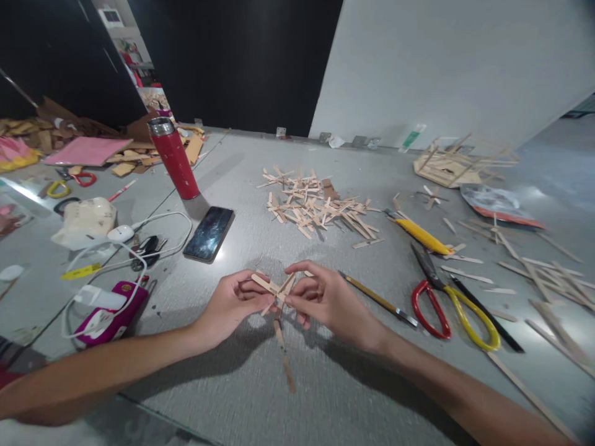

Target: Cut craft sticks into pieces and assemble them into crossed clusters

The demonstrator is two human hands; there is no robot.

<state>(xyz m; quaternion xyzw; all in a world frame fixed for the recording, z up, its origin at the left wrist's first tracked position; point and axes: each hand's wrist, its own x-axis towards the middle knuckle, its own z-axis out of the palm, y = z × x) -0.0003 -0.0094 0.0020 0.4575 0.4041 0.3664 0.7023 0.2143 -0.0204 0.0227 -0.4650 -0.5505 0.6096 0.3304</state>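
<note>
Between my hands is a small star-like piece of crossed wooden sticks (280,297), with one longer, darker stick (285,356) running down from it towards me. My left hand (237,300) is closed, its thumb and fingers pinching the piece from the left. From the other side my right hand (323,297) pinches it near the crossing, fingers curled. The fingertips partly hide where the sticks join. Beyond my hands lies a loose pile of short wooden sticks (316,204).
To the right lie a yellow utility knife (421,234), scissors (465,310), a slim yellow-black cutter (379,299) and scattered sticks. A wooden frame (446,167) stands far right. Leftwards are a phone (210,234), a red bottle (174,161) and a purple power strip (114,313) with white cables.
</note>
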